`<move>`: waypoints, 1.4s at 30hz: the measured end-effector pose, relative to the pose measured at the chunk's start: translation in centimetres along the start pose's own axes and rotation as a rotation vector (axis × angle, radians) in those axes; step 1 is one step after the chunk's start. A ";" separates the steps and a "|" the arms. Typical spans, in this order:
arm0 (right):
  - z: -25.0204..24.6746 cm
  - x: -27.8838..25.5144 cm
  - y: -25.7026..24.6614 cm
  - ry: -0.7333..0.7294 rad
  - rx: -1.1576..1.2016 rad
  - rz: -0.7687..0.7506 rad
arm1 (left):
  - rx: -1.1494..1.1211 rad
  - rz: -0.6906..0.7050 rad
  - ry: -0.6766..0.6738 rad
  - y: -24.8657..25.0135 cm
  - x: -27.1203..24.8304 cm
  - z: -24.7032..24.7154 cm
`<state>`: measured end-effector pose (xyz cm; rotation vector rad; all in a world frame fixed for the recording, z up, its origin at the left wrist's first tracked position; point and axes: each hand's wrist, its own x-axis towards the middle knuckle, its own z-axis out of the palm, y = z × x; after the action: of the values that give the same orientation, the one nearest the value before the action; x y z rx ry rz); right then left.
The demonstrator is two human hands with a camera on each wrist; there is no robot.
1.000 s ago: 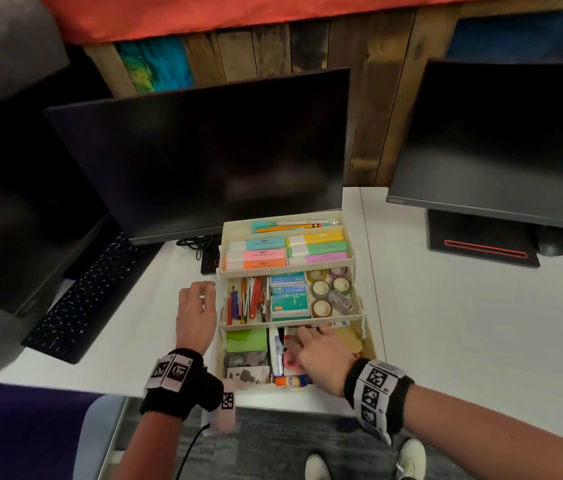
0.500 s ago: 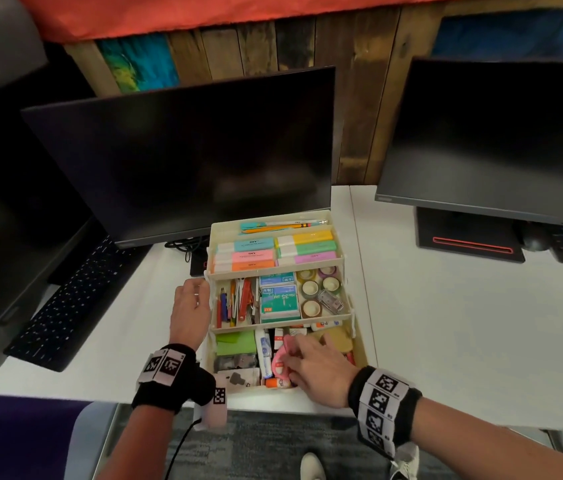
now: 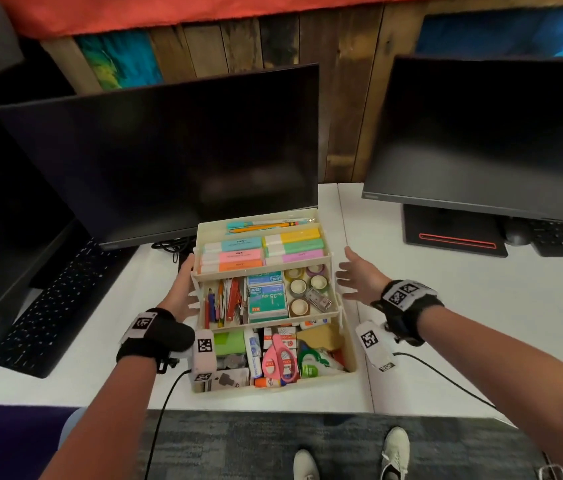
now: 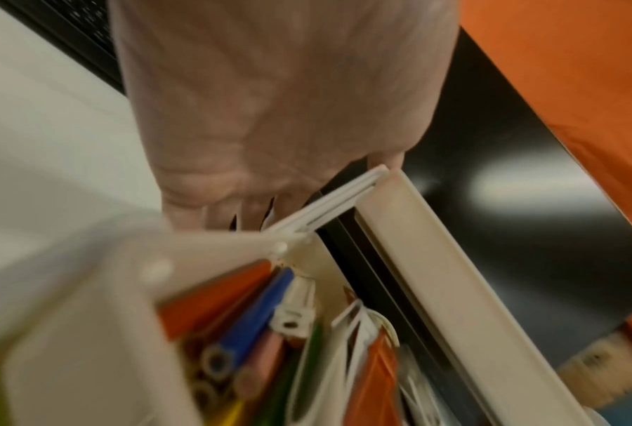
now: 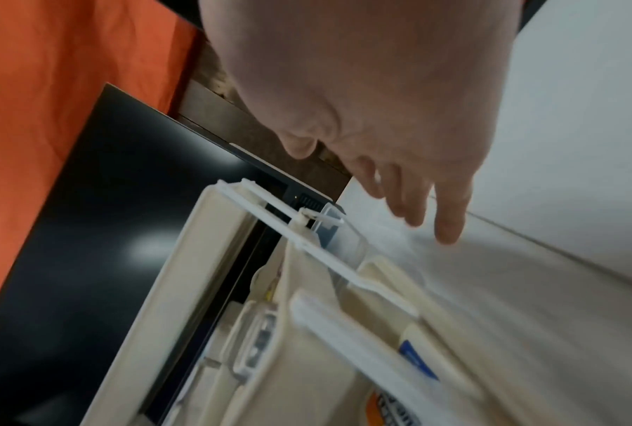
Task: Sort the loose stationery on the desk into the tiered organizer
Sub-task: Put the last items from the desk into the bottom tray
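Note:
The cream tiered organizer stands fanned open on the white desk, in front of the left monitor. Its top tier holds pastel blocks. Coloured pencils, staple boxes and tape rolls fill the middle tier. Pink scissors lie in the bottom tier among small items. My left hand lies with straight fingers along the organizer's left side, by the white hinge arms. My right hand hovers with spread fingers just off the right side and holds nothing; its fingers show beyond the hinge.
Two dark monitors stand close behind the organizer. A black keyboard lies at the left, and a mouse and second keyboard at the far right. Bare white desk stretches right of the organizer. Wrist cables hang over the front edge.
My right hand let go of the pink scissors in the bottom tier and rose to the organizer's right side. My left hand slid forward along the left side.

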<state>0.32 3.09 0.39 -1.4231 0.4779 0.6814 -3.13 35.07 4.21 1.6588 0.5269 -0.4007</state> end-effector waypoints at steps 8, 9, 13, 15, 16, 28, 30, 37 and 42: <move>0.0 -1.3 0.1 -0.069 -0.016 -0.005 | 0.002 0.024 -0.011 -1.0 1.1 0.9; -0.3 -1.7 0.1 -0.069 -0.015 -0.022 | -0.008 0.029 -0.017 -1.0 1.1 1.5; -2.7 -2.7 0.4 -0.010 -0.070 -0.110 | -0.040 0.027 -0.088 -0.9 0.6 4.6; -4.2 -3.2 0.5 0.036 -0.078 -0.112 | -0.048 0.020 -0.127 -0.7 0.3 6.4; -5.3 -3.1 0.7 0.056 -0.083 -0.113 | -0.055 0.019 -0.140 -0.6 0.2 7.2; -12.2 -6.1 1.8 0.100 0.084 -0.265 | -0.153 0.136 -0.316 1.8 0.0 14.0; -13.1 -6.5 1.6 0.091 0.145 -0.287 | -0.170 0.142 -0.339 2.2 0.0 14.7; -15.5 -7.1 0.7 0.195 0.270 -0.201 | -0.116 0.181 -0.345 4.6 -0.9 16.8; -15.6 -8.2 -0.1 0.189 0.237 -0.194 | -0.103 0.147 -0.310 4.9 -1.0 16.3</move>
<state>-4.10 -13.54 4.36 -1.2942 0.5408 0.3236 -0.65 18.37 6.29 1.4901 0.1906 -0.5023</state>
